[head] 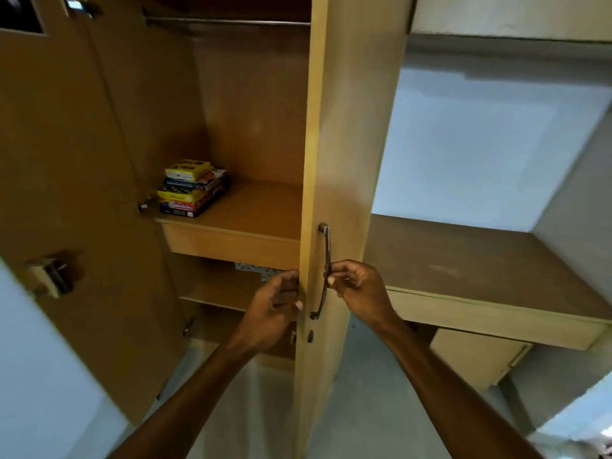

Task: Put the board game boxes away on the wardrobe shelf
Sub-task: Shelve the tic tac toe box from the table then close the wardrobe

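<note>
A stack of several colourful board game boxes lies at the left end of the wardrobe shelf, a small yellow box on top. The right wardrobe door stands partly swung, its edge towards me. My right hand pinches the door's metal handle between fingers and thumb. My left hand grips the door's edge at the same height, fingers curled behind it.
The left wardrobe door stands wide open with a metal handle. A hanging rail runs across the top. A lower shelf sits under the drawer front. A wooden desk stands to the right against the pale wall.
</note>
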The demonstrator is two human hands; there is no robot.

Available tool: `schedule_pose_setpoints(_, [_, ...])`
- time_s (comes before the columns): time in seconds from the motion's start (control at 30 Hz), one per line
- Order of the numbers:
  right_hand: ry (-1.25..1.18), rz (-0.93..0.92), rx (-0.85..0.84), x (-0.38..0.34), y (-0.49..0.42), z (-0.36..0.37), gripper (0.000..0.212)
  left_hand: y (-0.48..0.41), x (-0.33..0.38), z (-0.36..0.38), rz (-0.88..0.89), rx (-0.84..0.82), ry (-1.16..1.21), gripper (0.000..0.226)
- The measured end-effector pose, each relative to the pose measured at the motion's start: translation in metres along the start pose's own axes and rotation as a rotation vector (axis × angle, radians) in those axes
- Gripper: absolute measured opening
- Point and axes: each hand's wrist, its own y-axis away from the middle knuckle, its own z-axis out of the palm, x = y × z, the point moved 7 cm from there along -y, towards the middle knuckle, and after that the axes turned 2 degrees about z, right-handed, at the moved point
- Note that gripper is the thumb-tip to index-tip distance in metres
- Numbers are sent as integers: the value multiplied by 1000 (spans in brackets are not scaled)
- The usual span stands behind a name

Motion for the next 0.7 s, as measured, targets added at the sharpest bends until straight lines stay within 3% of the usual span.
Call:
schedule_pose_setpoints(0.33, [175,-56,76,-13,-127,137,8,-94,-38,-145,-63,47,-16,61])
schedule_pose_setpoints(0.7, [252,-67,157,-4,-242,203,13,-207,-54,-217,-149,-47,-27,61])
